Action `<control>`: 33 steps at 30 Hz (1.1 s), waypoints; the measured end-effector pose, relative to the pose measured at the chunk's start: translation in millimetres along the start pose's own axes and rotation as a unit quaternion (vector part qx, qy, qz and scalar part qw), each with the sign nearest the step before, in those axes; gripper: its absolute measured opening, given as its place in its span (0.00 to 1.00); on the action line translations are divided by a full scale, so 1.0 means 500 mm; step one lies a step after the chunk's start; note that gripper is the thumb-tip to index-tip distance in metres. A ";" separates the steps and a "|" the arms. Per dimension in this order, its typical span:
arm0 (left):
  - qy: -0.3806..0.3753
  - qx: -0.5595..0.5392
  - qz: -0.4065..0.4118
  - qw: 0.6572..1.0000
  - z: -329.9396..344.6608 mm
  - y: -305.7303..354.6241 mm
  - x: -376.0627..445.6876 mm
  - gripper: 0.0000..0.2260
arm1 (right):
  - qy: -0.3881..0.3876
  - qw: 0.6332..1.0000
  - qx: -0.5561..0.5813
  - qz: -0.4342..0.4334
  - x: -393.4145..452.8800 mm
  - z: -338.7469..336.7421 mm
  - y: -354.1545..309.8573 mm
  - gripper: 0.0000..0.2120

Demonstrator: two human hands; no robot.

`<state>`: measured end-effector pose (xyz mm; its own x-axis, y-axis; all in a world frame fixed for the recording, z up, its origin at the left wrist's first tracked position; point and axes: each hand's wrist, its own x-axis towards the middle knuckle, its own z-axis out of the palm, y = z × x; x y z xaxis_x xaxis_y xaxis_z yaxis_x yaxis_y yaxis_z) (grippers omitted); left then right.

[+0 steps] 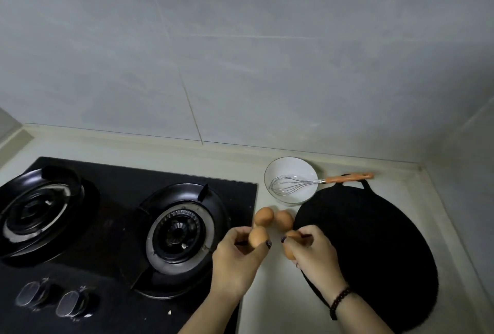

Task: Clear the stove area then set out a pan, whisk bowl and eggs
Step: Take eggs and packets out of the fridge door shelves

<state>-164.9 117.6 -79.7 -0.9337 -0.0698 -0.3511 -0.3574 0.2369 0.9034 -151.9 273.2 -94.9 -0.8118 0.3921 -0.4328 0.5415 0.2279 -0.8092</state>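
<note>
Two brown eggs lie on the counter between stove and pan, one (264, 216) to the left of the other (284, 220). My left hand (236, 261) holds a third egg (257, 236) in its fingers just in front of them. A fourth egg (290, 246) sits in the curled fingers of my right hand (312, 256), at the pan's left edge. The flat black pan (374, 253) lies on the counter to the right. Behind the eggs stands a white bowl (291, 166) with a wire whisk (294, 185) in it, its orange handle pointing right.
A black two-burner gas stove (117, 226) fills the left side, with two knobs (50, 299) at its front. The pale counter (417, 200) ends at grey tiled walls behind and to the right. A dark bead bracelet circles my right wrist.
</note>
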 end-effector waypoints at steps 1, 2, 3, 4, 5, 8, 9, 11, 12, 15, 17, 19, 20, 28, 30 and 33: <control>-0.002 0.013 0.004 1.000 0.007 -0.007 0.015 0.11 | -0.007 1.000 -0.011 0.002 0.016 0.004 0.002 0.09; -0.002 0.027 0.007 1.000 0.013 -0.011 0.026 0.11 | -0.014 1.000 -0.018 0.003 0.027 0.005 0.001 0.08; 0.000 0.043 0.011 0.999 0.019 -0.019 0.038 0.11 | -0.018 1.000 -0.025 0.003 0.040 0.007 0.005 0.08; 0.000 0.061 0.014 0.998 0.023 -0.022 0.046 0.11 | -0.022 0.999 -0.037 -0.001 0.048 0.006 0.004 0.08; -0.004 0.078 0.015 0.997 0.028 -0.030 0.053 0.11 | -0.024 0.998 -0.050 -0.005 0.055 0.007 0.008 0.07; -0.015 0.113 0.021 0.993 0.037 -0.049 0.066 0.11 | -0.028 0.996 -0.079 -0.008 0.066 0.008 0.016 0.07; -0.016 0.124 0.023 0.992 0.038 -0.056 0.070 0.11 | -0.026 0.996 -0.086 -0.006 0.068 0.011 0.018 0.07; -0.021 0.142 0.024 0.989 0.040 -0.068 0.076 0.11 | -0.024 0.995 -0.097 0.000 0.070 0.018 0.023 0.07; -0.027 0.148 0.025 0.988 0.041 -0.074 0.079 0.11 | -0.025 0.995 -0.099 0.003 0.072 0.022 0.026 0.08; -0.037 0.163 0.027 0.986 0.044 -0.085 0.085 0.12 | -0.027 0.994 -0.102 0.009 0.073 0.032 0.027 0.10; -0.036 0.169 0.027 0.985 0.047 -0.089 0.088 0.12 | -0.021 0.993 -0.117 0.003 0.076 0.038 0.030 0.11; -0.033 0.171 0.031 0.984 0.049 -0.093 0.088 0.13 | -0.013 0.991 -0.132 -0.005 0.078 0.042 0.028 0.12; -0.032 0.174 0.034 0.984 0.051 -0.094 0.088 0.13 | -0.010 0.990 -0.138 -0.007 0.078 0.043 0.026 0.13; -0.023 0.206 0.051 0.977 0.055 -0.103 0.085 0.14 | -0.007 0.983 -0.184 -0.019 0.080 0.041 0.032 0.17; -0.023 0.213 0.053 0.975 0.057 -0.100 0.085 0.14 | -0.006 0.983 -0.184 -0.018 0.083 0.041 0.035 0.18; -0.025 0.228 0.054 0.972 0.057 -0.097 0.085 0.13 | -0.008 0.982 -0.186 -0.015 0.084 0.041 0.034 0.19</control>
<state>-186.9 130.7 -145.5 -0.9592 0.0248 -0.2816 -0.1995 0.6465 0.7364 -181.3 275.2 -134.9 -0.8299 0.3674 -0.4199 0.5579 0.5495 -0.6219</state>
